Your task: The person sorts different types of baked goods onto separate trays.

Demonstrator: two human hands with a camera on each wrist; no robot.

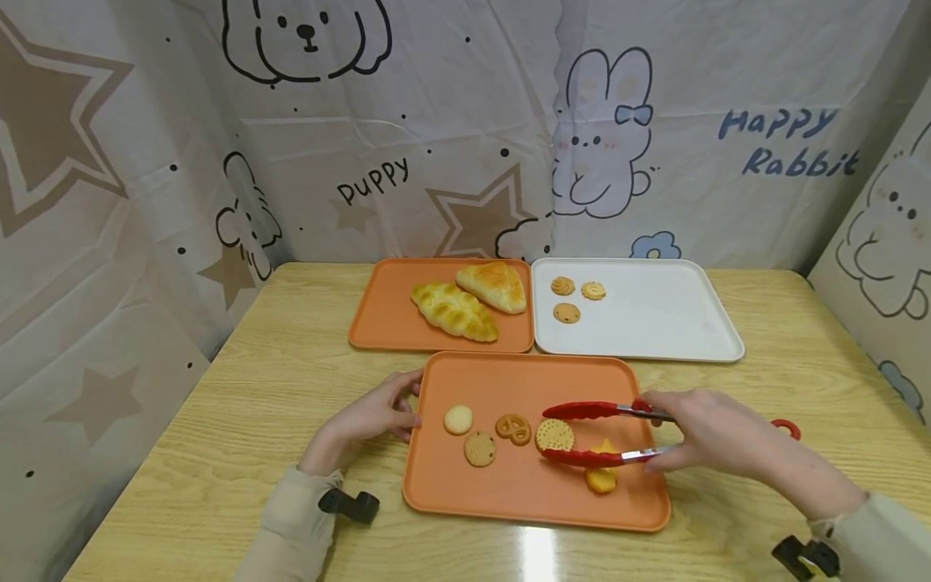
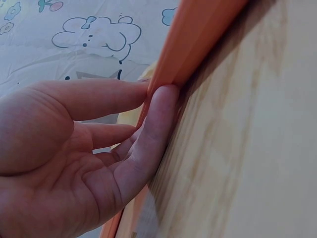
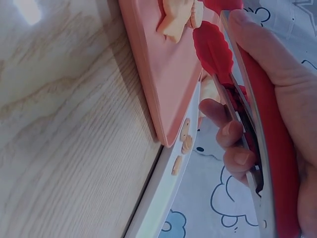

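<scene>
My right hand (image 1: 716, 428) holds red-tipped metal tongs (image 1: 589, 458), their two arms apart. The tong tips stand on either side of a round dotted cracker (image 1: 555, 434) over the front orange tray (image 1: 538, 505). At that tray's left edge, my left hand (image 1: 374, 411) grips the rim (image 2: 171, 64) between thumb and fingers. A pretzel cookie (image 1: 513, 429) lies just left of the cracker. Further left are a pale round cookie (image 1: 458, 419) and a speckled cookie (image 1: 480, 449). Under the near tong arm, a yellow biscuit (image 1: 601, 482) and a star-shaped piece are partly covered.
Behind, a second orange tray (image 1: 381, 323) carries a braided bread (image 1: 454, 311) and a triangular bread (image 1: 493, 286). Beside it, a white tray (image 1: 655, 315) bears three small cookies (image 1: 566, 313) at its left. A printed cloth (image 1: 451, 121) hangs around the wooden table (image 1: 240, 412).
</scene>
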